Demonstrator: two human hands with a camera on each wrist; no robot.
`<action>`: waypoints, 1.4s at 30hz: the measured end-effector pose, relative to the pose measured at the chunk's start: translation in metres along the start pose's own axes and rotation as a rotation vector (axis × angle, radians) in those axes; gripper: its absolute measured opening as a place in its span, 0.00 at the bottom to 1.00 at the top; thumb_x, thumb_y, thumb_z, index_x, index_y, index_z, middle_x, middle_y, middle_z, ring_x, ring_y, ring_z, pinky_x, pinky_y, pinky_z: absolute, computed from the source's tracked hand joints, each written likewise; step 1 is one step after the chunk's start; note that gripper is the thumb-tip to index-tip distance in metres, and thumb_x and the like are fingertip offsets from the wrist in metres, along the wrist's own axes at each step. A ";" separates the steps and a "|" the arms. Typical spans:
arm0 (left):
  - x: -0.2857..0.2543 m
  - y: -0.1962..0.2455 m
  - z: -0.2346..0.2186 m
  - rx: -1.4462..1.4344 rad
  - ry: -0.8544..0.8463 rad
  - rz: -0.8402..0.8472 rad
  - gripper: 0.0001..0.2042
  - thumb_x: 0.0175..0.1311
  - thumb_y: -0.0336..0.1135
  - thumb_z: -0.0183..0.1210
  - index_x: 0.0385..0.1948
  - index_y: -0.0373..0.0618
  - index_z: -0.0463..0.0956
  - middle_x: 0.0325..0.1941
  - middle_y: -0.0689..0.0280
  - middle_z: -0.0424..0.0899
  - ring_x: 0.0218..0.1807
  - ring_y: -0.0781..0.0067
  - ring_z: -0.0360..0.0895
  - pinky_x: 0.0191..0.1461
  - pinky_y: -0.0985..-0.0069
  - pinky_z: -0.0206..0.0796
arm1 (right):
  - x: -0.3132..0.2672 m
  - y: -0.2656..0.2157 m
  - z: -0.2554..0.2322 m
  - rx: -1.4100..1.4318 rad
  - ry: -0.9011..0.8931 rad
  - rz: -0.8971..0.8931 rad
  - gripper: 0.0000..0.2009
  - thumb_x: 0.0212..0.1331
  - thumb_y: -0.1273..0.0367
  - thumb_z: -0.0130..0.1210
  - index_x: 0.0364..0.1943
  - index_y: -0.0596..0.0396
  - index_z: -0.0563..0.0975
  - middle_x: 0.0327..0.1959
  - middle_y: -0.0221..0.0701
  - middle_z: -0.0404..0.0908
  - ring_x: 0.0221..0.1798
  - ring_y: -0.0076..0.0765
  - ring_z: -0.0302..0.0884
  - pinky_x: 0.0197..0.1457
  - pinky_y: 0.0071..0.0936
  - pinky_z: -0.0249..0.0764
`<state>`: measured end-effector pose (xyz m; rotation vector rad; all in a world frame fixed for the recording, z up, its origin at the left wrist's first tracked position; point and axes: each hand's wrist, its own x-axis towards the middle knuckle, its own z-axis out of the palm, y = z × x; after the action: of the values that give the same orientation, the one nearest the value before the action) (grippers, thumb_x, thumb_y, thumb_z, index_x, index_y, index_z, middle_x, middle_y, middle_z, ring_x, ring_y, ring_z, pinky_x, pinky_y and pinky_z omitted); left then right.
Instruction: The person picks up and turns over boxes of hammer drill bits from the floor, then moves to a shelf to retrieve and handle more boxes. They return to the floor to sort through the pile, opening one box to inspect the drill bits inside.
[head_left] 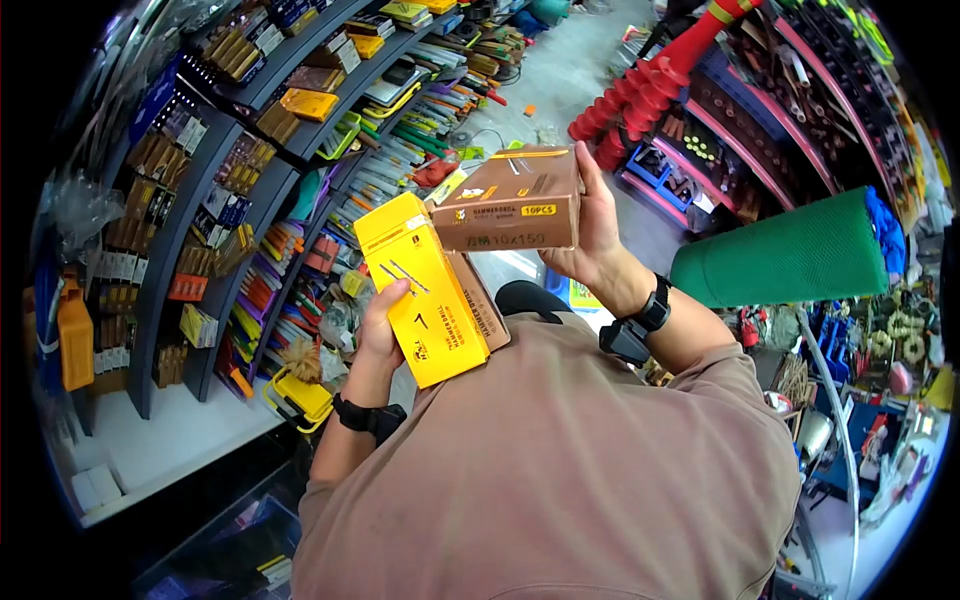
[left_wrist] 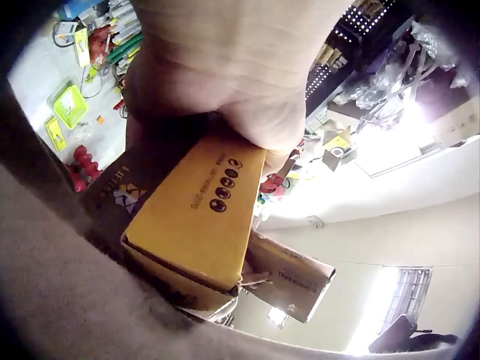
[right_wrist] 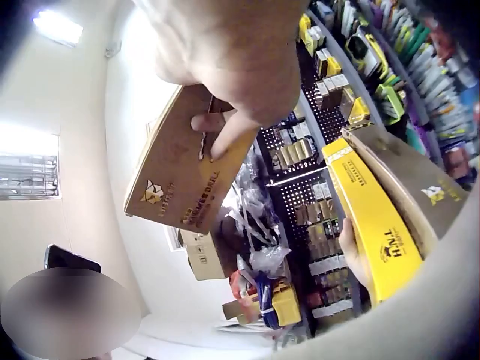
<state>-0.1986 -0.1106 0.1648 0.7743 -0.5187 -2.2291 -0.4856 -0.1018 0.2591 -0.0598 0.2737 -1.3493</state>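
Note:
In the head view, my left hand [head_left: 380,322] grips a yellow hammer drill bit box [head_left: 425,300] together with a brown drill bit box [head_left: 482,300] lying against its far side. The left wrist view shows the end of the yellow box [left_wrist: 196,206] just below the palm. My right hand [head_left: 598,228] holds another brown drill bit box [head_left: 510,215], marked 10PCS and 10x150, by its right end. Its lower left corner overlaps the yellow box in the head view. In the right wrist view, fingers [right_wrist: 225,135] lie across the face of this brown box [right_wrist: 176,176].
Grey shelves [head_left: 215,190] with many small boxes and packets curve along the left, beside rows of packaged bits [head_left: 365,165]. A green mesh roll [head_left: 780,250] stands out at right, near red corrugated tubing [head_left: 635,95]. A yellow basket [head_left: 300,398] sits at lower left.

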 end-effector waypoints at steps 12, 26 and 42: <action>0.085 0.020 0.047 0.066 0.142 0.214 0.25 0.67 0.41 0.62 0.62 0.42 0.67 0.57 0.60 0.81 0.57 0.64 0.81 0.61 0.66 0.73 | 0.092 -0.064 -0.042 -0.424 0.101 0.344 0.31 0.74 0.45 0.39 0.66 0.56 0.68 0.62 0.38 0.76 0.62 0.39 0.78 0.67 0.40 0.74; 0.133 0.026 0.082 0.038 0.369 0.251 0.26 0.62 0.32 0.61 0.62 0.39 0.66 0.54 0.56 0.82 0.51 0.62 0.84 0.57 0.65 0.77 | 0.156 -0.129 -0.077 -0.788 -0.204 0.556 0.37 0.66 0.38 0.47 0.68 0.51 0.64 0.57 0.34 0.75 0.58 0.28 0.75 0.61 0.30 0.74; 0.145 0.040 0.092 0.107 0.392 0.291 0.27 0.62 0.33 0.61 0.64 0.40 0.64 0.55 0.58 0.81 0.52 0.65 0.83 0.57 0.68 0.77 | 0.199 -0.171 -0.038 -1.794 -0.941 0.026 0.27 0.39 0.77 0.72 0.50 0.51 0.78 0.59 0.41 0.73 0.63 0.53 0.72 0.68 0.40 0.68</action>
<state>-0.3223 -0.2316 0.2010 1.0861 -0.5204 -1.7387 -0.6192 -0.3279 0.2246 -2.0787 0.5717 -0.5339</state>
